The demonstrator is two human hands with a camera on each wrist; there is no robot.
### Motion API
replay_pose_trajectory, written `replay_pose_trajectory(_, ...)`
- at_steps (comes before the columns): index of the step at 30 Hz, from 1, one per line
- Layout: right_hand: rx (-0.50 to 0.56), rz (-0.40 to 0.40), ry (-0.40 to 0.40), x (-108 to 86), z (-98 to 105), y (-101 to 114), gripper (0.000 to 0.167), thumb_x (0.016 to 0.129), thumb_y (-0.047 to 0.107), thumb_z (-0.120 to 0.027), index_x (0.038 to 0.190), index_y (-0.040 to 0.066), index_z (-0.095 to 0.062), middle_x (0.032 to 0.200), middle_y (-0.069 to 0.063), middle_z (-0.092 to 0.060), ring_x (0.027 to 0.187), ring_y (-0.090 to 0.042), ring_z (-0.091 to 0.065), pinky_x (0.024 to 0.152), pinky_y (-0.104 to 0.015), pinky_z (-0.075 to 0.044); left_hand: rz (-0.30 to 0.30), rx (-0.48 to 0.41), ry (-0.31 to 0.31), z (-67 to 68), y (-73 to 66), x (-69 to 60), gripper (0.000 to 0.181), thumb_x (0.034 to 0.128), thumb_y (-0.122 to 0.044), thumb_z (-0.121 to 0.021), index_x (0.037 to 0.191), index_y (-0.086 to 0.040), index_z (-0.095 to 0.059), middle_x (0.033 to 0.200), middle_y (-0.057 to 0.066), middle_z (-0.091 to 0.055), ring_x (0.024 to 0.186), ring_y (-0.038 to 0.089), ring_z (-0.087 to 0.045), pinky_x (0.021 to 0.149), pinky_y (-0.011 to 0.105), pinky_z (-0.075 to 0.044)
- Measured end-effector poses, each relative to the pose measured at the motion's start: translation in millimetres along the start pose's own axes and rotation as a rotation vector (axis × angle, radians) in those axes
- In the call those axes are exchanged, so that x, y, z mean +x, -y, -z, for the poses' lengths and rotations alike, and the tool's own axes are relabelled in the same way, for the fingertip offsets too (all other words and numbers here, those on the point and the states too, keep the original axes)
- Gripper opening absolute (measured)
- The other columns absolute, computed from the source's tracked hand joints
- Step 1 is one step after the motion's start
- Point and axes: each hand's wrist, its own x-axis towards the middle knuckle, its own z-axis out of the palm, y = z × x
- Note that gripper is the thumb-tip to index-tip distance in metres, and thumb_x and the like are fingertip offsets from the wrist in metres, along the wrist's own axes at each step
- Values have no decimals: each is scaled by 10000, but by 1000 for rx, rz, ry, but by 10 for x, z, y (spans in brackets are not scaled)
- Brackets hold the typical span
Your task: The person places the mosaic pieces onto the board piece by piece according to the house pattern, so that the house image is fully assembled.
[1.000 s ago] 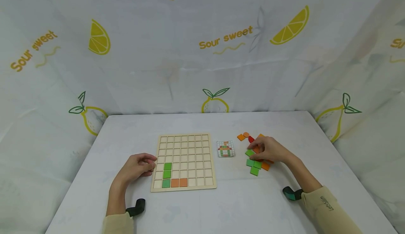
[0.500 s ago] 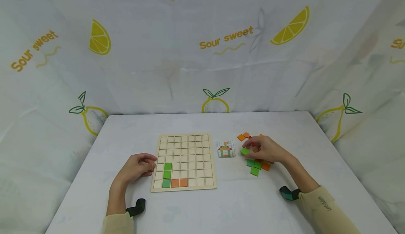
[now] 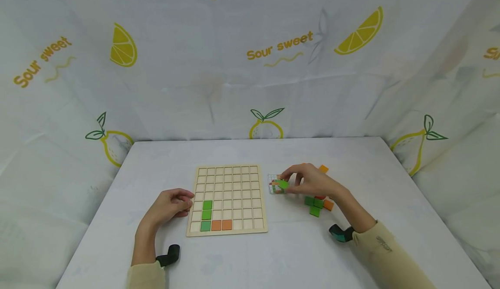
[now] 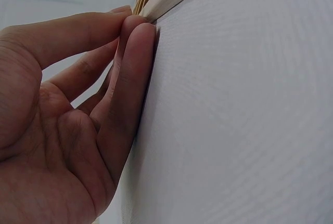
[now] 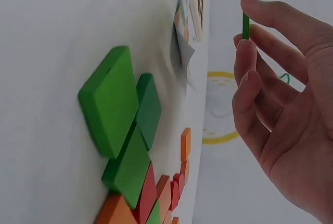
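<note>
Pinching a flat green square tile [image 5: 246, 25] between the thumb and fingertips, the person's right hand [image 3: 316, 181] has a narrow grip. The pinched tile is up off the white worktop [image 3: 242, 261] and, seen from the head, it hides part of a small paper card [image 3: 272, 185] with a coloured picture on a grid. Left of the card lies a pale wooden board [image 3: 234, 188] with rows of little square boxes. The left hand [image 3: 168, 203] has a loose grip, its bent fingers resting at the left edge of the board. On the board, two bright green square tiles [image 3: 206, 215] sit one above the other, with a darker green square tile [image 3: 205, 226] just below them. Next to that, in the bottom row, are two orange square tiles [image 3: 216, 225] side by side. Near the right hand, three loose green tiles [image 3: 318, 203] lie bunched together on the worktop, with a loose orange tile [image 3: 328, 205] just beside them. Another orange tile [image 3: 323, 169] lies farther back. Both sleeves [image 3: 146, 276] are tan.
</note>
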Motion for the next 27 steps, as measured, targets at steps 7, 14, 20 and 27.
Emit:
replay_pose_trajectory(7,40,44,29,203,-104,159,314,856,231,-834,1149,239,-723,1085,65,-724,739,-116,-669,658,-261,-560,2,-11,1,4,-14,-17,323,922,-100,-729,1228,-17,-665,991,105,-670,826,157,-662,725,279,-620)
replay_pose_trajectory(14,68,76,74,421,-267,292,292,863,253,-827,1139,255,-731,1080,60,-713,706,-119,-633,639,-248,-551,2,-15,5,2,-1,-7,315,923,-99,-726,1223,-19,-668,979,98,-671,819,151,-663,721,275,-618)
replay_pose_trajectory(20,57,62,132,588,-456,390,285,863,251,-828,1133,264,-737,1034,62,-692,685,-94,-625,624,-244,-555,6,-19,6,6,8,-4,322,921,-107,-730,1225,-23,-665,980,92,-671,823,151,-662,720,277,-617)
replay_pose_trajectory(27,51,98,191,720,-686,453,280,866,243,-827,1132,245,-740,1012,60,-681,662,-48,-600,652,-216,-545,-4,-21,11,16,13,7,319,918,-110,-733,1218,-24,-668,970,90,-669,818,155,-662,717,272,-615)
